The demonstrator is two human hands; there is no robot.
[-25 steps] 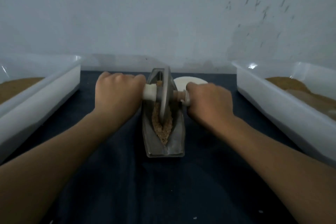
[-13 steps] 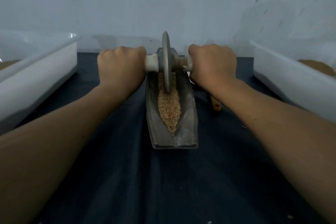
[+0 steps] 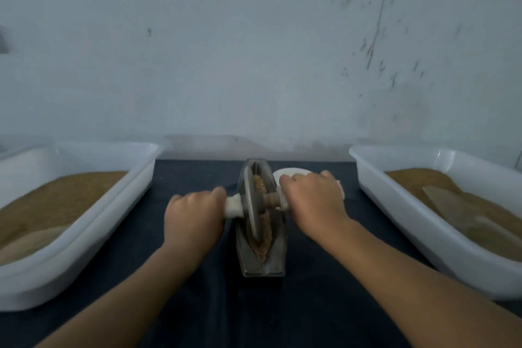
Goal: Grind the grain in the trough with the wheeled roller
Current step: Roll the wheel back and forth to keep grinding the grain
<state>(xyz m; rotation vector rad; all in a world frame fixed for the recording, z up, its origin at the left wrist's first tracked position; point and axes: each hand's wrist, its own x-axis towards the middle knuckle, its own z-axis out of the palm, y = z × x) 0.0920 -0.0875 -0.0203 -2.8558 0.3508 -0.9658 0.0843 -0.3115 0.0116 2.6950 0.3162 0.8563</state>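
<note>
A narrow grey metal trough (image 3: 278, 254) lies lengthwise on the dark cloth at the centre, with brown grain (image 3: 264, 232) along its groove. The roller's thin metal wheel (image 3: 251, 200) stands on edge in the middle of the trough. My left hand (image 3: 195, 217) grips the white handle end on the left of the wheel. On the other side, my right hand (image 3: 313, 200) grips the right handle end. The grain under the wheel is partly hidden.
A white tub (image 3: 84, 234) with brown grain stands at the left, and a second white tub (image 3: 401, 217) with grain and a scoop at the right. A white dish (image 3: 285, 172) peeks out behind my right hand. The wall rises just behind the table.
The wheel has rolled back from the trough's far end to its middle, and both hands came toward me with it. The camera has tilted up.
</note>
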